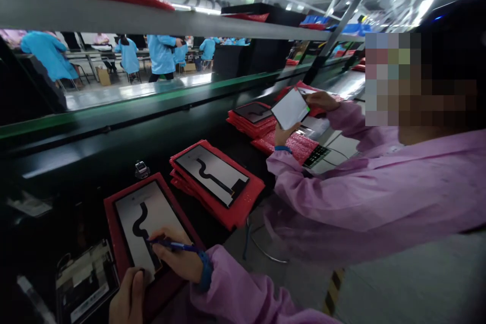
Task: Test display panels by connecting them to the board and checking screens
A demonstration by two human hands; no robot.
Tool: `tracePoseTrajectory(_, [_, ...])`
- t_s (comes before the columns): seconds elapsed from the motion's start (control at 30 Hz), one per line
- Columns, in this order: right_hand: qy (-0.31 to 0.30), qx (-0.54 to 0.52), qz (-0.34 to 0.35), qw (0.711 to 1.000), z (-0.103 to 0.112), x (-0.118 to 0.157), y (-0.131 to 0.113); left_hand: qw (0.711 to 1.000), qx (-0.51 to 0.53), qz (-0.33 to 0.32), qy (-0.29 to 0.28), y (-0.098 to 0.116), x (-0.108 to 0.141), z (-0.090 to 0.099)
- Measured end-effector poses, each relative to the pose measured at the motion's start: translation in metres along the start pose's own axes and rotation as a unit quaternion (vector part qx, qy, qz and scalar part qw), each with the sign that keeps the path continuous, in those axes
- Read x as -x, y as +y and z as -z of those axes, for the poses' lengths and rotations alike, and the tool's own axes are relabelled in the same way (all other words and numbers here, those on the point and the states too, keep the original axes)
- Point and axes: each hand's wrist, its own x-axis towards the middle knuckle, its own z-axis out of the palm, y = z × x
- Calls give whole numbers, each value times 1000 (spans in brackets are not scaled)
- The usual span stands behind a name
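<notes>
A flat display panel (163,212) with a black curved ribbon cable (140,223) lies on a red sheet (110,212) in front of me. My right hand (178,255) is closed around a blue pen (176,246), its tip over the ribbon cable. At the panel's near left corner is my left hand (131,296), fingers bent together beside the cable's lower end; whatever they pinch is too small to make out. An opened device with bare electronics (88,281) sits to the left of the red sheet.
Another panel (207,169) rests on stacked red bubble bags (243,212) to the right. Beyond it, a co-worker in pink (341,177) holds a white panel (290,110). A small metal-and-clear object (142,169) stands near the green-edged conveyor (114,131). A shelf (190,21) runs overhead.
</notes>
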Motion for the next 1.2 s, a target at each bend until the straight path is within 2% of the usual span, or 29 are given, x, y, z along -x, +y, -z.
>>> tracePoseTrajectory(0.13, [-7,68,46,997,0,7,8,1000,-6,2,-5,-5,1,-1])
tracePoseTrajectory(0.37, [-26,106,31,993,7,8,0,999,-6,-43,-6,-2,0,2])
tracePoseTrajectory(0.5, [17,96,-13,995,11,12,3,997,-1,-71,-5,11,6,2])
tracePoseTrajectory(0.6, [56,95,-44,993,13,19,7,997,9,-70,-14,18,11,2])
tracePoseTrajectory(0.7, [70,106,-55,990,15,25,6,998,29,-60,-20,20,14,0])
tracePoseTrajectory(0.9, [94,146,-29,984,19,31,-2,996,60,-66,-24,19,19,-3])
tracePoseTrajectory(1.2, [58,179,14,982,18,30,0,994,68,-72,-37,21,18,-2])
